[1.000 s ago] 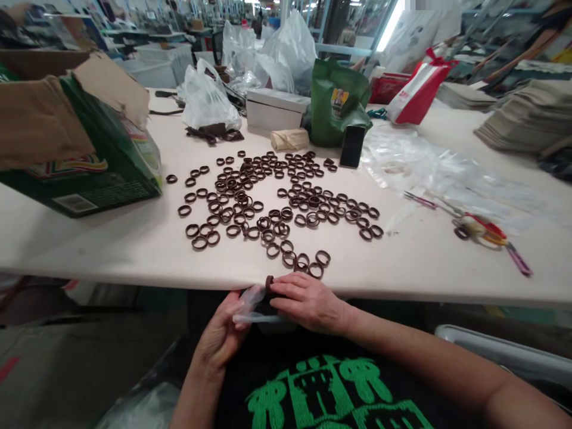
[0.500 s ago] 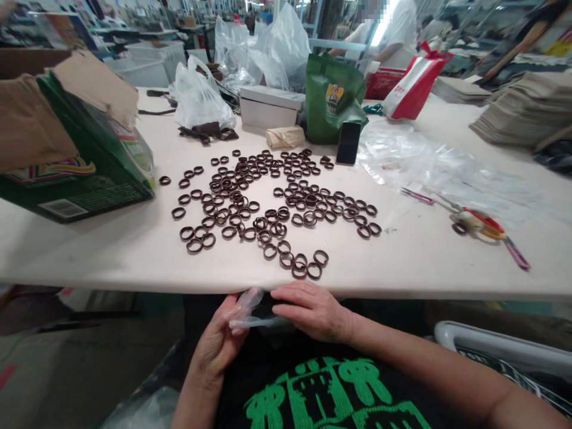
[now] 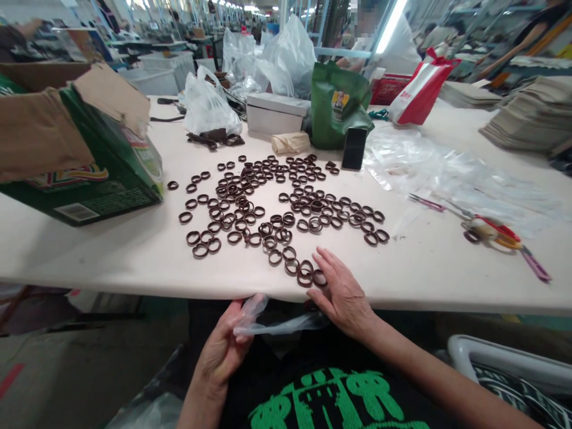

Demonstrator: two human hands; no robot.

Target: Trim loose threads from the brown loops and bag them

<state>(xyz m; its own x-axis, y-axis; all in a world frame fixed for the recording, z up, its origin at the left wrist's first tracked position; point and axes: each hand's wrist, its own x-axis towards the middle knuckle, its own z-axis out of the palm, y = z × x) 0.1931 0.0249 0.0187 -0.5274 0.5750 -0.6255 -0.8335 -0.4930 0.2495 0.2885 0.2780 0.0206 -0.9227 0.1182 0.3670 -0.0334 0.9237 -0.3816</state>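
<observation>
Several dark brown rings (image 3: 277,202) lie scattered over the white table (image 3: 134,256). My left hand (image 3: 223,348) is below the table's front edge, its fingers pinched on a small clear plastic bag (image 3: 272,322). My right hand (image 3: 342,292) rests on the table's front edge with fingers stretched out, fingertips touching the nearest rings (image 3: 308,275).
A green cardboard box (image 3: 84,155) lies at the left. White plastic bags (image 3: 208,104), a white box (image 3: 277,112), a green pouch (image 3: 337,104), a black phone (image 3: 354,149) and clear plastic sheets (image 3: 447,176) sit at the back. Scissors (image 3: 496,233) lie at the right. Another person stands behind.
My right hand has left the bag below the table edge and moved up onto the table to the nearest rings. My left hand still holds the bag.
</observation>
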